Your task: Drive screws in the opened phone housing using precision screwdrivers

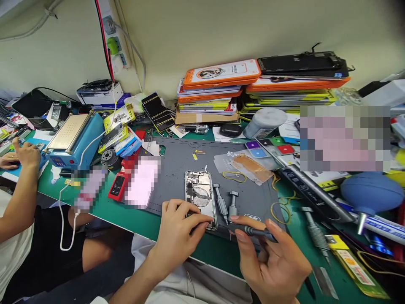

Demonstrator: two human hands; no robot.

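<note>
An opened phone (pixel 200 195) lies back-up with its insides showing on a dark grey work mat (pixel 177 169). My left hand (pixel 179 230) rests on the phone's near end, its fingers curled and pinched on the lower edge. My right hand (pixel 272 261) is closed round a slim grey screwdriver (pixel 259 232), whose tip points left toward the phone. Two small grey screwdrivers (pixel 226 203) lie on the mat just right of the phone.
Stacks of orange and yellow boxes (pixel 221 84) line the wall. A blue heating machine (pixel 74 139) stands at the left, where another person's hand (pixel 27 154) works. A blue air blower (pixel 370 194), yellow wires (pixel 278 207) and loose tools crowd the right side.
</note>
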